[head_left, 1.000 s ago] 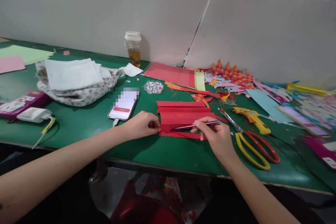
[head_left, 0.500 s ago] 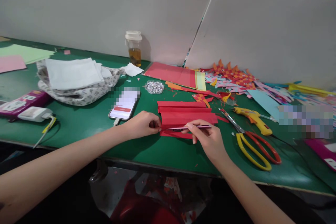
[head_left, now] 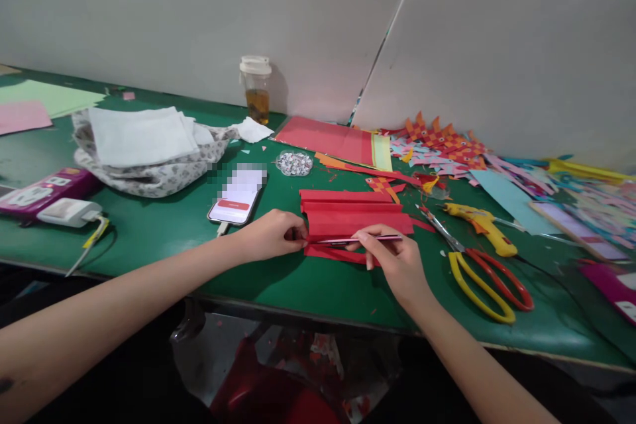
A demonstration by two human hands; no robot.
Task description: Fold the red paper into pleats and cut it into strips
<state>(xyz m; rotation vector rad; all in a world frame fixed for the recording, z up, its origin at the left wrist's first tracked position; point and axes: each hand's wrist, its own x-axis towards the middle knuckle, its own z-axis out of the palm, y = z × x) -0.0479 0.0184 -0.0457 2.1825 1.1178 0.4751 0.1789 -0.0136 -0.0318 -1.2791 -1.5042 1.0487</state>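
A pleated sheet of red paper [head_left: 355, 222] lies on the green table in front of me. My left hand [head_left: 275, 236] pinches its left edge near the lower fold. In my right hand [head_left: 390, 255] is a slim pink tool that looks like a craft knife [head_left: 380, 238], lying nearly flat along the lower fold. Its tip, pointing left, is close to my left fingers. Below that line a narrow red strip [head_left: 342, 256] sits slightly apart from the rest; whether it is fully separate I cannot tell.
Red-and-yellow-handled scissors [head_left: 481, 275] and a yellow glue gun [head_left: 484, 225] lie on the right. A charging phone [head_left: 238, 195], a dish of googly eyes [head_left: 294, 163] and a cloth bundle [head_left: 149, 152] are on the left. Behind stand a tea bottle [head_left: 257, 89] and woven paper fish [head_left: 442, 139].
Both hands keep nearly the same hold on the paper and the pink tool. The tool's tip is slightly farther right along the fold. The whole view has shifted a little.
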